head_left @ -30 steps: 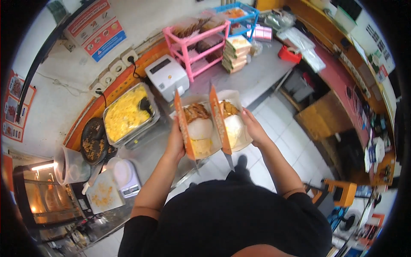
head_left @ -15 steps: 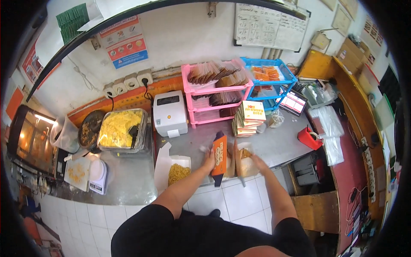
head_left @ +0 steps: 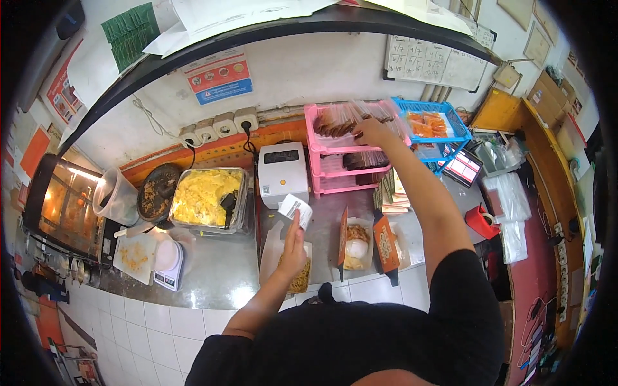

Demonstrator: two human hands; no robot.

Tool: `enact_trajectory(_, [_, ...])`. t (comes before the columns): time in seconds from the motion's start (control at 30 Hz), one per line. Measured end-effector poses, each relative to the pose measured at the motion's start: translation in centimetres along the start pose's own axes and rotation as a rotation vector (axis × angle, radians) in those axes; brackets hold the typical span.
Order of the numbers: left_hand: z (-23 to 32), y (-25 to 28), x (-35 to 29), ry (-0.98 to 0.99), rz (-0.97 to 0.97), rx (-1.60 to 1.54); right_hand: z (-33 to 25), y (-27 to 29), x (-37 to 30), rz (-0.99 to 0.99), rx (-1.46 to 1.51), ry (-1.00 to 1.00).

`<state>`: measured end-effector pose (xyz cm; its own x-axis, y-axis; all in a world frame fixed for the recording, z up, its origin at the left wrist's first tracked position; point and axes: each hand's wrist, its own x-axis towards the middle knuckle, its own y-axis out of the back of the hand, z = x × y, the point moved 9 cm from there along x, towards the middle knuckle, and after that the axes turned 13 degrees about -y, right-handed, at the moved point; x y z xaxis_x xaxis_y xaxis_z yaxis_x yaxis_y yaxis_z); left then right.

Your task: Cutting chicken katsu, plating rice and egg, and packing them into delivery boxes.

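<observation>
My left hand (head_left: 293,256) pinches a small white printed label (head_left: 299,207) in front of the white label printer (head_left: 282,174). Below that hand is an open takeaway box with yellow noodles (head_left: 300,279), partly hidden by it. My right arm reaches across to the pink tiered rack (head_left: 315,138), where my right hand (head_left: 374,132) closes its fingers on the clear sachets of dark sauce (head_left: 339,122) in the top tier. Between my arms stands an open box holding rice, an egg and brown topping (head_left: 356,248). Beside it, another box has its orange flap (head_left: 386,244) raised.
A blue rack (head_left: 444,132) holds orange sachets. Folded cartons (head_left: 394,193) stand before the racks. To the left are a tub of yellow food (head_left: 205,193), a dark pan (head_left: 158,192), a scale (head_left: 168,267) and a lit cabinet (head_left: 67,206). A red tape dispenser (head_left: 479,222) sits right.
Both hands have left the boxes. My left hand moved left and now has a label; my right hand went up to the sachets. The raised orange flap shifted right, exposing the rice.
</observation>
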<state>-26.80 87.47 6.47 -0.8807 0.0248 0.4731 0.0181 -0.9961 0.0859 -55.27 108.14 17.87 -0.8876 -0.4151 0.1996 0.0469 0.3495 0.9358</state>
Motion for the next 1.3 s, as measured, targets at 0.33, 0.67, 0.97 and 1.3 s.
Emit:
enact_trajectory(0.33, [0.5, 7.7, -4.6, 0.085, 0.186, -0.008, -0.3, 2.4, 2.5, -0.011, -0.079, -0.108])
enact_trajectory(0.67, [3.2, 5.6, 0.1, 0.038, 0.186, -0.093, -2.5, 3.8, -1.2, 0.086, -0.269, 0.023])
enact_trajectory(0.97, [1.0, 3.9, 1.1, 0.029, 0.189, -0.141, -5.9, -7.4, -23.5, -0.471, -0.031, -0.343])
enact_trajectory(1.3, [3.8, -8.3, 5.2, 0.064, 0.114, -0.262, 9.7, -9.5, -34.7, -0.126, 0.62, -0.784])
